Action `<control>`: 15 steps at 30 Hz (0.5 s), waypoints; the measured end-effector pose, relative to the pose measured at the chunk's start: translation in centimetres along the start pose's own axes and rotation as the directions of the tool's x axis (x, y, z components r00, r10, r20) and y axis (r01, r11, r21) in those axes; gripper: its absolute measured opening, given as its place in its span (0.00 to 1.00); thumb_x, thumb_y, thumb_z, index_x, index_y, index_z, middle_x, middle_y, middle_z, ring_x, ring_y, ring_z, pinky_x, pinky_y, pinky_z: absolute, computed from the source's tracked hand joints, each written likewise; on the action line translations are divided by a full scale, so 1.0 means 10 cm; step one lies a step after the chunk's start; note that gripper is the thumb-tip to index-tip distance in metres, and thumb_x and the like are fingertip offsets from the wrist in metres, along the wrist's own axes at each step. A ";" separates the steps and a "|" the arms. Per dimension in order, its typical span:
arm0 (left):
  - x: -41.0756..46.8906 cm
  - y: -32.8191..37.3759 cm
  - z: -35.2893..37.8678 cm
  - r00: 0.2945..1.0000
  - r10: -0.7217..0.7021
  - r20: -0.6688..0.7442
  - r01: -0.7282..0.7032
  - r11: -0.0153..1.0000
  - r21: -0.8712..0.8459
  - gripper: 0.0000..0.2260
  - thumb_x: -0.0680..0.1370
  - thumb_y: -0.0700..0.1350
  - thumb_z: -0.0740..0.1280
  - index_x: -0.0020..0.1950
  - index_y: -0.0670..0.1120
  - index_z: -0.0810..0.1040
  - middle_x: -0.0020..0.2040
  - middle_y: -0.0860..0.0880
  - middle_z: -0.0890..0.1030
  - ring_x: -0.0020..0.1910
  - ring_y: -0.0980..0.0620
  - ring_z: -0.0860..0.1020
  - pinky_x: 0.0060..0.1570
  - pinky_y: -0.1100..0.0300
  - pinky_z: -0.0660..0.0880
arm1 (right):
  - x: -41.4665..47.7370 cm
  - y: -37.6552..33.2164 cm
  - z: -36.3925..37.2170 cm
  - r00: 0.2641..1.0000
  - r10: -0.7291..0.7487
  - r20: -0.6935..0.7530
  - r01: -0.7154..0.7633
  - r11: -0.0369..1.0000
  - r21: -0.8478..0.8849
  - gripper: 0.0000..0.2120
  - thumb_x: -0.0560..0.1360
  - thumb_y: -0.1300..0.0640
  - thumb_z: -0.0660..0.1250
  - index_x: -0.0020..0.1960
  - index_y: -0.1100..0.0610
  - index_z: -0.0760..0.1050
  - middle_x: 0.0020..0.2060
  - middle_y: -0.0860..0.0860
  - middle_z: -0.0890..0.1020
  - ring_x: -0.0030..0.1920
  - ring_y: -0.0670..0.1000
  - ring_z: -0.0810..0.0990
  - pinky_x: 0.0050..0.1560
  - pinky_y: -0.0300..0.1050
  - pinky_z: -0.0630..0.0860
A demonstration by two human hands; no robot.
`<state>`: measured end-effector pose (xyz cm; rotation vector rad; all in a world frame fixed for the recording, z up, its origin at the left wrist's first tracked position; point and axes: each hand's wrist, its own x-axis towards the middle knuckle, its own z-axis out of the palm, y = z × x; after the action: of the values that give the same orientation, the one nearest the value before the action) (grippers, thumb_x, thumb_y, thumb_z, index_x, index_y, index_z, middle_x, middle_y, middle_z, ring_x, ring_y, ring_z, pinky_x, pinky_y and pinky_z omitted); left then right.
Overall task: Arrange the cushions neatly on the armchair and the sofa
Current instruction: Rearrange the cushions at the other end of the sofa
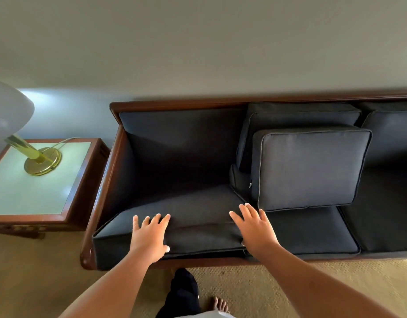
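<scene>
A dark grey sofa with a brown wooden frame (175, 103) fills the middle of the view. Its left seat cushion (193, 207) lies flat, and both my hands rest on its front part with fingers straight and spread. My left hand (149, 235) lies near the front edge, its thumb over the front face. My right hand (255, 228) lies at the cushion's right end. To the right, a loose grey back cushion (310, 168) leans in front of another back cushion (301, 115). The left back spot holds no cushion.
A wooden side table (37, 187) with a pale top stands left of the sofa and carries a brass lamp (40, 160) with a white shade. Beige carpet (266, 283) lies below. My dark trouser leg and bare foot (219, 305) stand close to the sofa's front.
</scene>
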<state>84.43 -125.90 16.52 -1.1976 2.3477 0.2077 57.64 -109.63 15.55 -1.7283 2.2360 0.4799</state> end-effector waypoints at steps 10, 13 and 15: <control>0.00 -0.06 0.60 0.938 0.236 0.253 -0.271 0.956 0.112 0.35 0.79 0.40 0.64 0.82 0.51 0.51 0.76 0.48 0.67 0.68 0.43 0.72 0.68 0.48 0.68 | 0.14 -0.21 0.36 0.954 0.035 0.299 -0.063 0.994 0.084 0.31 0.79 0.52 0.68 0.78 0.49 0.61 0.68 0.53 0.71 0.70 0.57 0.70 0.71 0.55 0.66; 0.33 -0.33 0.47 0.940 0.200 0.277 -0.236 0.966 0.105 0.35 0.78 0.40 0.65 0.82 0.52 0.54 0.75 0.48 0.67 0.67 0.45 0.73 0.65 0.50 0.69 | 0.43 -0.25 0.20 0.951 0.027 0.307 -0.059 0.994 0.096 0.29 0.78 0.55 0.69 0.76 0.48 0.63 0.66 0.53 0.72 0.67 0.57 0.73 0.66 0.54 0.69; 0.56 -0.47 0.36 0.938 0.177 0.300 -0.205 0.977 0.065 0.33 0.79 0.42 0.66 0.81 0.53 0.56 0.75 0.48 0.66 0.68 0.45 0.73 0.65 0.50 0.69 | 0.64 -0.27 0.08 0.949 0.041 0.311 -0.077 0.991 0.106 0.28 0.78 0.56 0.68 0.75 0.48 0.64 0.65 0.52 0.73 0.65 0.57 0.75 0.65 0.53 0.70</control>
<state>86.71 -131.48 11.06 -0.8295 2.1828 0.3132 58.71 -115.56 11.91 -1.4210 2.0521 0.5760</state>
